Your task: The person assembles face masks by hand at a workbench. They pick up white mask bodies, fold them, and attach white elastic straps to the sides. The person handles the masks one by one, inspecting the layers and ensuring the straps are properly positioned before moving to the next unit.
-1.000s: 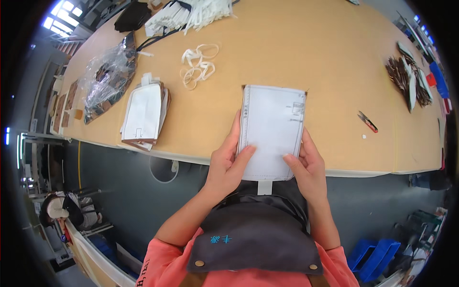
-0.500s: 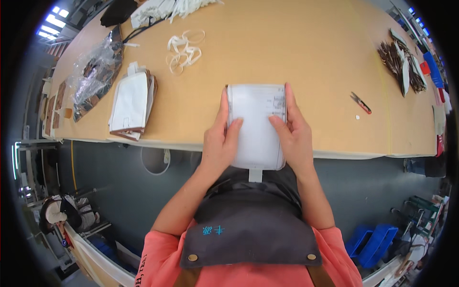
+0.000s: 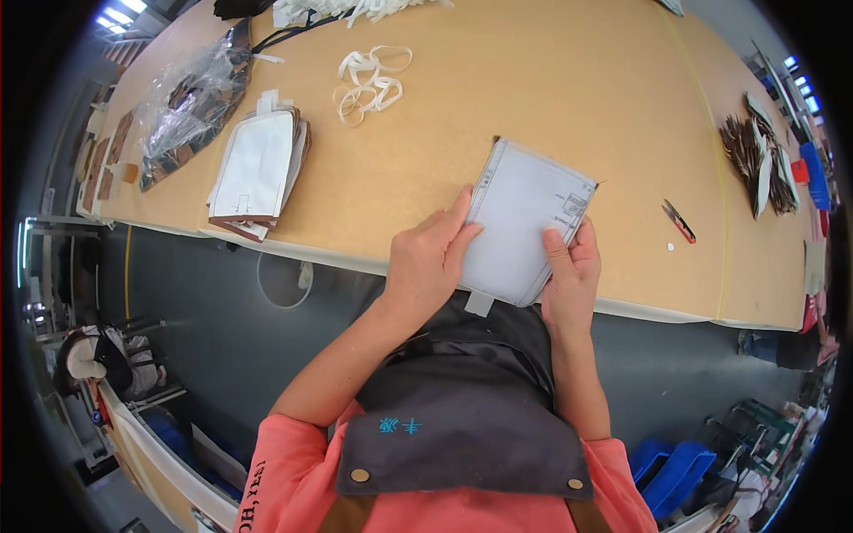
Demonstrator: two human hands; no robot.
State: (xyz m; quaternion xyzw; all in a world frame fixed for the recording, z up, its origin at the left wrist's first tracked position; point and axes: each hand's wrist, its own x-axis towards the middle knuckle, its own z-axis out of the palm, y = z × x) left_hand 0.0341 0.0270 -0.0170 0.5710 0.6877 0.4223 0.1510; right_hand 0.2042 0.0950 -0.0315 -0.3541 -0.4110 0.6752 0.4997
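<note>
A flat white sewn panel [image 3: 520, 226], with printed lines along its edges and a short pale tab at the near end, is held tilted over the table's front edge. Its far end leans to the right, and dark thread ends stick out at both far corners. My left hand [image 3: 425, 258] grips the left edge between thumb and fingers. On the right edge my right hand [image 3: 573, 271] is closed, thumb on top and fingers curled round the side. The panel's underside is hidden.
Similar white panels with brown edges form a stack [image 3: 255, 169] at left, near a plastic-wrapped bundle [image 3: 191, 107]. White tape loops [image 3: 369, 84] lie behind. Thread snips [image 3: 679, 222] and a brown-and-white bundle [image 3: 760, 160] are to the right. A bin [image 3: 284, 281] stands below the table.
The panel has turned clockwise and moved right. My left hand has slid toward its near left part, and my right hand's fingers have curled in. The view has shifted slightly.
</note>
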